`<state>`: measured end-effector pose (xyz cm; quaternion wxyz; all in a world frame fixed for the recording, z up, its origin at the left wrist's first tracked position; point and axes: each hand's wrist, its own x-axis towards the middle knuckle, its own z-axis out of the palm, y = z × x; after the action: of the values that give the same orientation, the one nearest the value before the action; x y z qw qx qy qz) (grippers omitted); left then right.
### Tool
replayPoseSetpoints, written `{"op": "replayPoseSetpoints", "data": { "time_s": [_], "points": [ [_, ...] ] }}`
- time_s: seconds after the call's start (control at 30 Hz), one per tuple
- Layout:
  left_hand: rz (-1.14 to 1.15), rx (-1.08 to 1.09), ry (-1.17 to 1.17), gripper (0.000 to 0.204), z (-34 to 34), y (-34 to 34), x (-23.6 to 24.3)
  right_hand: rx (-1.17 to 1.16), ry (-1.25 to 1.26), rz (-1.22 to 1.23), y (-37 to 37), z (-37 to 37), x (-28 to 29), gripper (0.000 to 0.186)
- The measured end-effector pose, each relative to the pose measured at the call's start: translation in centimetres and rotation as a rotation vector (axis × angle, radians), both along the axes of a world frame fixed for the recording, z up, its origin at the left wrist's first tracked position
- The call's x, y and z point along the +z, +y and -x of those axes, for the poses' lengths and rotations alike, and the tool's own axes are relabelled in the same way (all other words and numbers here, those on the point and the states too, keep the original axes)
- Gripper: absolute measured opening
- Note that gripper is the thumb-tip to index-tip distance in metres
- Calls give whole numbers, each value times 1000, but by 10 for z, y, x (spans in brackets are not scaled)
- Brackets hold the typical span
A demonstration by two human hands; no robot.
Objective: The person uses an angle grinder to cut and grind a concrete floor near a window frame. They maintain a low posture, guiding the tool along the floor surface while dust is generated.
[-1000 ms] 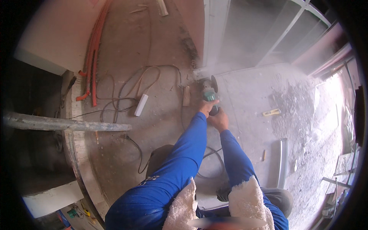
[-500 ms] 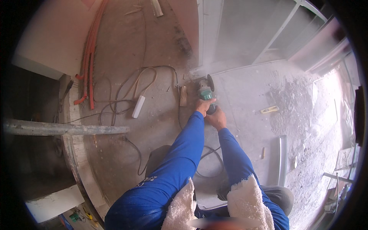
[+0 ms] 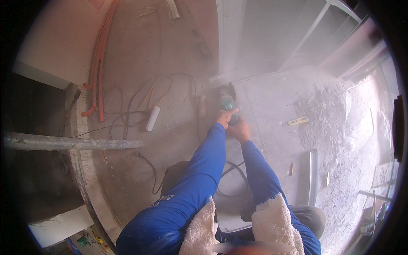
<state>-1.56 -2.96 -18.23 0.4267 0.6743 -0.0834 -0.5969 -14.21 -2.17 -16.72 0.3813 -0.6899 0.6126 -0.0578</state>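
An angle grinder (image 3: 228,104) with a green body and a dark disc (image 3: 232,91) is held low over the dusty concrete floor, close to the base of the wall. My left hand (image 3: 226,117) wraps round its body behind the head. Farther back, my right hand (image 3: 240,130) grips the dark rear end of the tool. The disc stands on edge, and pale dust hangs around it; where it meets the surface is hard to make out. A small wooden block (image 3: 202,106) lies just left of the grinder.
A white power strip (image 3: 153,118) and tangled cables (image 3: 126,114) lie left of the grinder. Orange pipes (image 3: 101,85) run along the left wall. A metal pole (image 3: 76,142) juts in from the left. Rightward are a yellow-handled tool (image 3: 298,121), a metal channel (image 3: 313,176) and rubble (image 3: 325,114).
The dust cloud has thickened and spread around the grinder and over the floor to its left, blurring the block and cables. Both hands stay in nearly the same place on the tool.
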Motion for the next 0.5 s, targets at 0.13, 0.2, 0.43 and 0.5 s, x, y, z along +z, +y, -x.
{"op": "replayPoseSetpoints", "data": {
  "time_s": [0.13,0.2,0.43,0.5],
  "points": [
    [-13,-24,-6,85,-1,0,4,17,-37,-61,-3,3,1,89],
    [-31,6,-2,84,0,-1,4,17,-43,-79,-4,4,2,89],
    [-10,71,-66,70,2,-5,-12,10,8,-43,-5,2,-2,83],
    [-16,61,-13,70,0,-7,-16,5,5,-49,-5,2,-3,83]
  ]
}}
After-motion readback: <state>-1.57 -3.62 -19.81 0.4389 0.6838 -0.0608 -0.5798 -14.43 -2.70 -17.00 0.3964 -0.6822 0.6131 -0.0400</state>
